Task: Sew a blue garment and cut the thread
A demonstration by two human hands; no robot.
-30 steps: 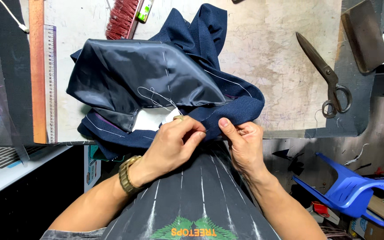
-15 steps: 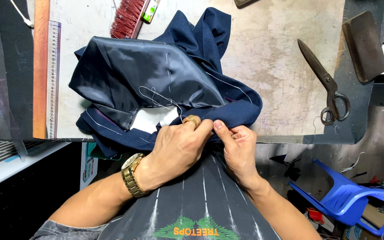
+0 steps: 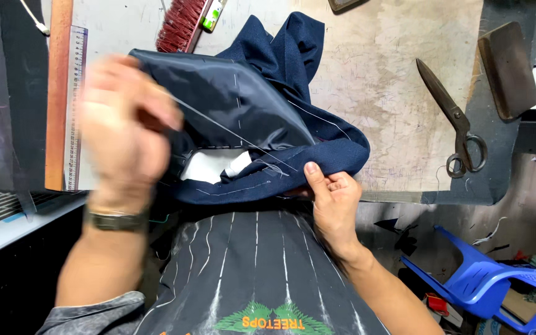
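Observation:
A dark navy garment (image 3: 262, 118) with shiny lining lies bunched on a worn work table (image 3: 379, 80), a white inner patch (image 3: 209, 164) showing near its front edge. My right hand (image 3: 330, 198) pinches the garment's folded hem at the table's front edge. My left hand (image 3: 125, 124), blurred by motion, is raised to the left with fingers closed, drawing a thin white thread (image 3: 231, 130) taut from the seam. A needle cannot be made out in it.
Large tailor's scissors (image 3: 457, 124) lie on the table at the right, beside a dark block (image 3: 507, 68). A red brush (image 3: 181, 25) sits at the back. A wooden ruler (image 3: 60, 93) runs along the left edge. A blue plastic chair (image 3: 485, 279) stands lower right.
My left hand has left the hem and swung up and to the left, pulling the thread out long. My right hand keeps its grip on the hem.

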